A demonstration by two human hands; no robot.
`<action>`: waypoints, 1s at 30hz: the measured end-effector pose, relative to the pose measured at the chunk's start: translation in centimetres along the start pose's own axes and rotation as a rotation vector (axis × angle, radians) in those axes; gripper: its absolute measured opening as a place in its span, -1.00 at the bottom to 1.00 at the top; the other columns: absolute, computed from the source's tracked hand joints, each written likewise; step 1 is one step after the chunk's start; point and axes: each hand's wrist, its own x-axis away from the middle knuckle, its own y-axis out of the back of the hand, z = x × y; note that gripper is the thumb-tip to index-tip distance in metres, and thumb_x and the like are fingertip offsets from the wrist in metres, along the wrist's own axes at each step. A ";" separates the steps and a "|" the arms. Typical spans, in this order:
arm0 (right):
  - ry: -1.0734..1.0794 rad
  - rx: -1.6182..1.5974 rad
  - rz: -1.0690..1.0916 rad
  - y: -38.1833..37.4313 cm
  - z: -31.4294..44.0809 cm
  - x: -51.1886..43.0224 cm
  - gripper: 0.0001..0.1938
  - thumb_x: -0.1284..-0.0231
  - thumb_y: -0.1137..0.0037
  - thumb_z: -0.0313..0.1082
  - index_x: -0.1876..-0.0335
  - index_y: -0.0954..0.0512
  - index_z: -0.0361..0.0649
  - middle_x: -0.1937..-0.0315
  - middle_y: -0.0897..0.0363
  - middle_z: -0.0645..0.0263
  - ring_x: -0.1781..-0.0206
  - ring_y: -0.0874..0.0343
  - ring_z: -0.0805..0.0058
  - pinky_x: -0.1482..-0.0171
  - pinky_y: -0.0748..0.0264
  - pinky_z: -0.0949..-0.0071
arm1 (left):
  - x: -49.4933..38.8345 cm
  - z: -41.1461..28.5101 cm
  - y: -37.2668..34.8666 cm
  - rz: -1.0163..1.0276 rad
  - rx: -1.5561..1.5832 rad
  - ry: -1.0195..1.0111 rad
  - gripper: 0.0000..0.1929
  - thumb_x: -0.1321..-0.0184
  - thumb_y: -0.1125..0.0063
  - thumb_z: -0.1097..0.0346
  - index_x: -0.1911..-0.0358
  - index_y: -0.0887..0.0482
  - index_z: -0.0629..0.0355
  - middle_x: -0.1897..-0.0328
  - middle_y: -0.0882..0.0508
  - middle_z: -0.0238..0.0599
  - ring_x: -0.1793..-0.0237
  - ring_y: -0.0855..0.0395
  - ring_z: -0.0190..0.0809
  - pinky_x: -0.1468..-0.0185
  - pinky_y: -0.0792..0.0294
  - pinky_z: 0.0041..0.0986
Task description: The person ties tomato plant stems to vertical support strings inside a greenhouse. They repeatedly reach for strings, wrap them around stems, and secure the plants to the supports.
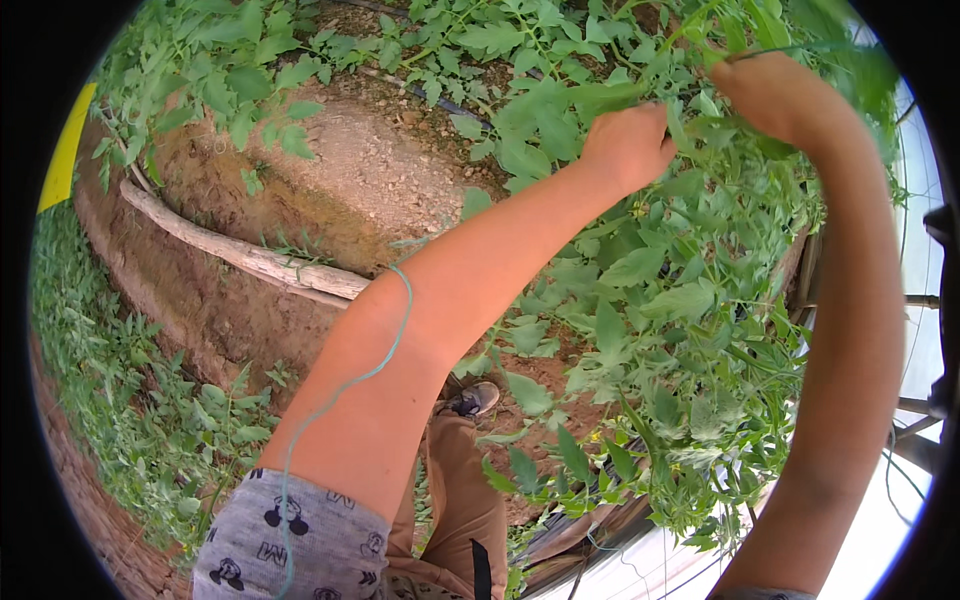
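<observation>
My left hand (630, 146) is among the tomato plant leaves (697, 202), its fingers curled. Leaves partly cover its fingertips, so what it grips cannot be made out. Higher and to the right, my right hand (780, 94) pinches a green twine (814, 48) against a stem. The twine runs off to the right from it, and a short stretch shows between the two hands. A loose, lighter green twine (405, 300) drapes over my left arm and down the grey printed sleeve. Blurred leaves hang around my right hand.
A weathered wooden pole (247, 247) lies along the edge of the soil bed (375, 165). A dark drip hose (442, 101) crosses the bed. More plants (150, 405) grow at lower left, near a yellow sheet (66, 150). White plastic sheeting (919, 270) and poles stand at right.
</observation>
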 end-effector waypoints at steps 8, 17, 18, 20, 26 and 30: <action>-0.479 -1.121 0.248 -1.3 -3.5 3.9 -0.63 -0.15 0.07 -0.18 -0.05 -0.45 -0.17 0.25 -0.57 0.16 0.29 -0.55 0.35 0.24 -0.50 0.37 | 3.7 4.3 3.4 -0.035 0.375 -0.090 -0.72 -0.04 -0.21 0.23 0.19 -0.58 0.17 0.23 -0.66 -0.27 0.23 -0.61 -0.26 0.16 -0.43 -0.48; -0.191 -1.602 -0.046 -7.1 3.1 2.0 -0.46 -0.09 -0.10 -0.17 -0.21 -0.34 -0.16 -0.14 -0.41 0.17 -0.10 -0.40 0.49 -0.07 -0.39 0.49 | 1.7 6.3 8.6 -0.234 0.939 0.295 -0.81 -0.21 -0.07 0.27 0.22 -0.60 0.22 0.42 -0.63 -0.42 0.47 -0.51 -0.47 0.44 -0.31 -0.62; 0.032 -1.922 -0.168 -7.1 4.1 1.6 -0.46 -0.12 -0.08 -0.17 -0.21 -0.33 -0.23 -0.13 -0.42 0.13 -0.11 -0.39 0.47 -0.11 -0.36 0.49 | 1.4 6.6 8.5 -0.247 0.988 0.279 -0.83 -0.21 -0.07 0.30 0.24 -0.59 0.24 0.45 -0.62 -0.37 0.44 -0.56 -0.44 0.48 -0.32 -0.58; 0.172 -2.333 -0.372 -6.7 5.6 1.9 -0.48 -0.15 -0.02 -0.21 -0.20 -0.32 -0.32 -0.12 -0.42 0.08 -0.13 -0.39 0.42 -0.14 -0.34 0.45 | 0.7 7.1 7.8 -0.236 0.987 0.273 -0.85 -0.20 -0.07 0.35 0.26 -0.57 0.29 0.48 -0.62 -0.28 0.40 -0.61 -0.38 0.53 -0.34 -0.52; 0.131 -2.165 -0.906 -4.0 7.5 4.7 -0.49 -0.16 0.03 -0.30 -0.21 -0.27 -0.39 0.07 -0.45 0.15 0.04 -0.43 0.36 -0.17 -0.28 0.25 | -1.8 5.2 4.2 -0.370 0.725 0.027 -0.85 -0.15 -0.04 0.44 0.27 -0.55 0.39 0.41 -0.63 -0.02 0.33 -0.65 -0.13 0.40 -0.45 -0.39; -0.399 -2.115 -0.984 -3.0 7.8 6.4 -0.57 -0.19 0.03 -0.27 -0.10 -0.35 -0.40 0.35 -0.46 0.24 0.29 -0.43 0.42 -0.03 -0.33 0.32 | -1.8 3.4 3.1 -0.246 0.571 0.197 -0.81 -0.11 -0.10 0.37 0.22 -0.57 0.29 0.34 -0.62 0.07 0.35 -0.61 0.03 0.24 -0.44 -0.28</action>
